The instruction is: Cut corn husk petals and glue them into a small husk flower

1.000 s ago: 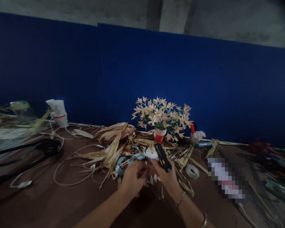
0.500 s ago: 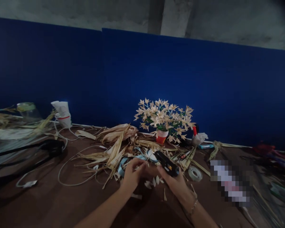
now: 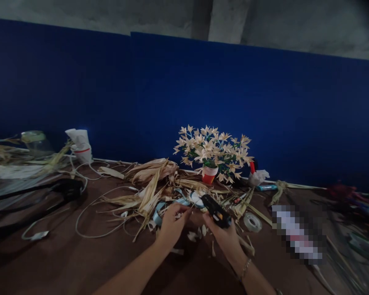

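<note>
My right hand (image 3: 225, 236) is closed around a black glue gun (image 3: 215, 210) with an orange mark, its nozzle pointing up and left. My left hand (image 3: 171, 224) sits just left of it, fingers pinched on a small pale petal piece near the gun's tip. Several loose pale petals (image 3: 196, 234) lie on the brown table (image 3: 80, 262) between my hands. Behind them stands a red paper cup (image 3: 208, 174) holding a bouquet of cream handmade flowers (image 3: 211, 150).
Dried straw leaves (image 3: 150, 180) and blue ribbon (image 3: 160, 209) pile up left of my hands. A white cable (image 3: 92, 205) loops at left, a tape roll (image 3: 252, 222) lies at right. A white bottle (image 3: 80, 145) and glass jar (image 3: 33, 142) stand at far left against the blue wall (image 3: 184, 98).
The glue gun tilted from upright to lying more sideways and moved slightly right. My left hand shifted a little toward its tip. The view drifted slightly.
</note>
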{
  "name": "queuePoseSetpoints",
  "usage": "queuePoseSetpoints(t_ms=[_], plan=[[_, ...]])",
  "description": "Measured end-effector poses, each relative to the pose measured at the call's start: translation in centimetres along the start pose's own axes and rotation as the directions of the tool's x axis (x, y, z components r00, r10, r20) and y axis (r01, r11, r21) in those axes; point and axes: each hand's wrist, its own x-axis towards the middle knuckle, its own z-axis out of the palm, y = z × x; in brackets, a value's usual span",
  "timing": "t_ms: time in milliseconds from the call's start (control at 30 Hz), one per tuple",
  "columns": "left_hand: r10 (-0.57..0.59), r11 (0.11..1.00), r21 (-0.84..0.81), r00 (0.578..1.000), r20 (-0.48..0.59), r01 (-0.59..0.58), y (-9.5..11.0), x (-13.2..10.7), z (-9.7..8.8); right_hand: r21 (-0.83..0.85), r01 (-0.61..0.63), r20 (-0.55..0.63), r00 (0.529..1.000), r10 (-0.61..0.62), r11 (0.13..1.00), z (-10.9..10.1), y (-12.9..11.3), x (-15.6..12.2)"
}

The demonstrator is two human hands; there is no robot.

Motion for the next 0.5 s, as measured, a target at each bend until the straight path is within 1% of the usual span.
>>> queuePoseSetpoints(t_ms=[33, 100, 167, 233, 300, 367, 400, 467, 500], plan=[[0.042, 0.999, 0.028, 0.999, 0.013, -0.042, 0.1, -0.1, 0.1, 0.039, -0.068, -0.013, 0.998, 0.068, 0.997, 0.1, 0.0, 0.1], [0.106, 0.992, 0.069, 0.993, 0.05, -0.109, 0.4, -0.4, 0.2, 0.079, -0.162, 0.013, 0.987, 0.161, 0.984, 0.1, -0.2, 0.4], [0.135, 0.986, 0.088, 0.987, 0.092, -0.143, 0.8, -0.6, 0.3, 0.107, -0.183, 0.008, 0.983, 0.183, 0.977, 0.0, -0.4, 0.6], [0.141, 0.985, 0.083, 0.981, 0.132, -0.153, 1.2, -0.8, 0.3, 0.117, -0.191, -0.004, 0.981, 0.193, 0.975, -0.1, -0.5, 0.7], [0.13, 0.99, 0.029, 0.977, 0.17, -0.137, 1.3, -0.9, 0.3, 0.111, -0.191, -0.008, 0.981, 0.193, 0.975, -0.2, -0.5, 0.6], [0.09, 0.993, -0.092, 0.973, 0.212, -0.072, 1.3, -1.0, 0.4, 0.101, -0.191, 0.004, 0.981, 0.192, 0.976, -0.2, -0.5, 0.6], [0.056, 0.986, -0.167, 0.97, 0.238, -0.016, 1.3, -1.0, 0.5, 0.095, -0.194, 0.019, 0.981, 0.193, 0.976, -0.2, -0.5, 0.6], [-0.033, 0.943, -0.307, 0.95, 0.31, 0.132, 1.3, -1.0, 0.6, 0.083, -0.205, 0.051, 0.978, 0.202, 0.975, -0.1, -0.7, 0.5], [-0.082, 0.911, -0.352, 0.932, 0.354, 0.214, 1.3, -1.1, 0.7, 0.078, -0.212, 0.071, 0.976, 0.206, 0.974, 0.0, -0.8, 0.4]])
